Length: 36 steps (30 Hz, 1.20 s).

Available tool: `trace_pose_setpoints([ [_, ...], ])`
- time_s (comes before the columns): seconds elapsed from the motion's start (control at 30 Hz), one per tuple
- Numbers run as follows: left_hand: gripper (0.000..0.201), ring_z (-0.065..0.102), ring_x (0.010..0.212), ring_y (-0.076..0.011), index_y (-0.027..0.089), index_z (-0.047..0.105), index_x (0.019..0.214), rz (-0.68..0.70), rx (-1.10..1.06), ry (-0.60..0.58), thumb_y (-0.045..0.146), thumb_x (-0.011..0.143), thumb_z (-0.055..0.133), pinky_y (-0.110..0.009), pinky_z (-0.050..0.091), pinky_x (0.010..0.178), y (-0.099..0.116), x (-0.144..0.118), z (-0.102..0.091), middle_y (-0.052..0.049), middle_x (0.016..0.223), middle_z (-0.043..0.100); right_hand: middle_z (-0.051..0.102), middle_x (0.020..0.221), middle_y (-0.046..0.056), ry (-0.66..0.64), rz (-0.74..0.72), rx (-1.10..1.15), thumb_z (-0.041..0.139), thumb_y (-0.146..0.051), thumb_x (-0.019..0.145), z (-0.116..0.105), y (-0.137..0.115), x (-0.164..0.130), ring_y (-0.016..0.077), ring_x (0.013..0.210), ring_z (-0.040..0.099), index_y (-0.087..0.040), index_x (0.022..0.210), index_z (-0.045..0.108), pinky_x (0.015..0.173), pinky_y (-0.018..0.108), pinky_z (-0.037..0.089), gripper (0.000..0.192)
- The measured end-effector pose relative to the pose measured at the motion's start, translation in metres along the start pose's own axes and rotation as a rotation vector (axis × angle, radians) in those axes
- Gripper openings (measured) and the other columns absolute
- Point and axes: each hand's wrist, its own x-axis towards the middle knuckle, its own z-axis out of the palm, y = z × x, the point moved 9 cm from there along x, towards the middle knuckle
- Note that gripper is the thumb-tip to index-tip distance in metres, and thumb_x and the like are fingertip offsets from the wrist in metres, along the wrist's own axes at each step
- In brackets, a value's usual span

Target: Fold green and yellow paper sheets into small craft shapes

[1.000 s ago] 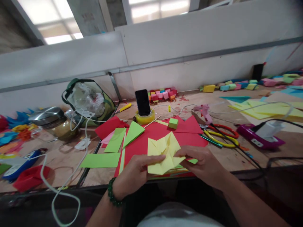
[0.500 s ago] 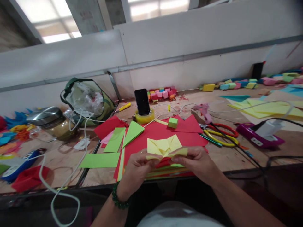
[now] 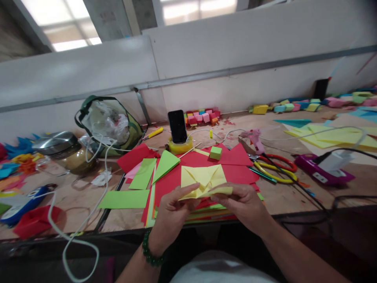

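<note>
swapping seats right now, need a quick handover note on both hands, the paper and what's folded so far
Left hand: grips the left edge of the folded yellow paper, thumb on top.
Right hand: pinches the right edge of the same piece.
The paper is held just above the red sheet at the near edge of the wooden table.
Done: the yellow paper has several creases and stands half collapsed, with raised flaps.
Left: it is not pressed flat. Loose green sheets lie to the left, and a small green paper cube sits behind.

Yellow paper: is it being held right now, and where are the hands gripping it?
Yes. Both hands hold the folded yellow paper by its near edge: left hand at the left corner, right hand at the right.
</note>
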Motion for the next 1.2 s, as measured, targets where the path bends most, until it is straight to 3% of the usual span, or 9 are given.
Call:
trace_pose_setpoints([
  [0.2, 0.038, 0.063, 0.069, -0.0115, 0.018, 0.068, 0.101, -0.026, -0.154, 0.093, 0.029, 0.067, 0.079, -0.018, 0.050, 0.060, -0.004, -0.001, -0.007, -0.003, 0.086, 0.070, 0.065, 0.069, 0.002, 0.062, 0.005, 0.074, 0.075, -0.033, 0.072, 0.000, -0.001, 0.001, 0.0131, 0.064, 0.058, -0.017, 0.071, 0.070, 0.057, 0.022, 0.048, 0.016],
  [0.33, 0.022, 0.061, 0.064, -0.0129, 0.013, 0.072, 0.077, -0.072, -0.039, 0.041, 0.034, 0.070, 0.077, -0.021, 0.050, 0.060, -0.010, 0.000, -0.003, -0.003, 0.069, 0.068, 0.065, 0.067, 0.002, 0.037, 0.057, 0.093, 0.075, -0.035, 0.070, 0.005, 0.005, 0.001, 0.0141, 0.064, 0.059, -0.015, 0.071, 0.070, 0.057, 0.023, 0.049, 0.020],
  [0.43, 0.023, 0.064, 0.071, -0.0162, 0.012, 0.071, 0.075, -0.064, 0.008, 0.052, 0.034, 0.074, 0.073, -0.024, 0.052, 0.067, -0.010, 0.000, -0.003, -0.005, 0.071, 0.069, 0.065, 0.068, 0.001, 0.064, 0.092, 0.142, 0.076, -0.033, 0.070, 0.005, 0.008, 0.001, 0.0134, 0.065, 0.061, -0.015, 0.071, 0.067, 0.059, 0.022, 0.050, 0.020],
  [0.53, 0.027, 0.068, 0.072, -0.0171, 0.013, 0.066, 0.088, -0.087, -0.101, 0.121, 0.033, 0.072, 0.075, -0.025, 0.055, 0.068, -0.013, 0.000, -0.006, -0.004, 0.080, 0.070, 0.066, 0.067, -0.001, 0.142, 0.149, 0.232, 0.078, -0.034, 0.067, 0.003, 0.013, -0.001, 0.0135, 0.059, 0.064, -0.018, 0.082, 0.058, 0.055, 0.022, 0.052, 0.029],
  [0.6, 0.045, 0.069, 0.071, -0.0173, 0.016, 0.058, 0.109, -0.106, -0.186, 0.138, 0.032, 0.071, 0.076, -0.026, 0.057, 0.066, -0.014, 0.000, -0.005, -0.004, 0.087, 0.071, 0.069, 0.071, -0.001, 0.174, 0.187, 0.283, 0.079, -0.035, 0.066, 0.003, 0.016, -0.002, 0.0162, 0.060, 0.067, -0.020, 0.103, 0.054, 0.057, 0.026, 0.055, 0.046],
  [0.7, 0.082, 0.071, 0.073, -0.0194, 0.022, 0.030, 0.140, -0.103, -0.219, 0.140, 0.030, 0.072, 0.075, -0.029, 0.059, 0.067, -0.011, 0.001, -0.001, -0.008, 0.102, 0.071, 0.071, 0.074, 0.000, 0.206, 0.192, 0.295, 0.078, -0.035, 0.068, 0.004, 0.017, -0.004, 0.0182, 0.062, 0.069, -0.021, 0.134, 0.036, 0.060, 0.029, 0.057, 0.080],
  [0.83, 0.104, 0.070, 0.088, -0.0236, 0.026, 0.002, 0.149, -0.057, -0.223, 0.160, 0.027, 0.074, 0.074, -0.030, 0.060, 0.072, -0.004, 0.000, 0.000, -0.011, 0.120, 0.065, 0.071, 0.070, -0.001, 0.219, 0.167, 0.297, 0.077, -0.034, 0.070, 0.004, 0.017, -0.005, 0.0162, 0.058, 0.068, -0.019, 0.148, 0.016, 0.059, 0.027, 0.057, 0.100],
  [1.0, 0.104, 0.067, 0.100, -0.0246, 0.025, 0.004, 0.149, -0.072, -0.204, 0.088, 0.023, 0.073, 0.074, -0.030, 0.058, 0.080, -0.005, 0.003, 0.006, -0.013, 0.128, 0.060, 0.074, 0.087, 0.004, 0.162, 0.214, 0.300, 0.079, -0.030, 0.067, 0.007, 0.023, -0.004, 0.0200, 0.074, 0.071, -0.019, 0.148, 0.017, 0.068, 0.030, 0.059, 0.103],
  [1.2, 0.096, 0.071, 0.078, -0.0182, 0.021, 0.005, 0.150, -0.095, -0.154, 0.043, 0.029, 0.079, 0.070, -0.023, 0.057, 0.066, -0.007, 0.000, 0.004, -0.011, 0.110, 0.069, 0.072, 0.097, 0.006, 0.103, 0.232, 0.342, 0.077, -0.032, 0.070, 0.008, 0.021, -0.007, 0.0212, 0.083, 0.070, -0.022, 0.148, 0.019, 0.070, 0.031, 0.060, 0.098],
])
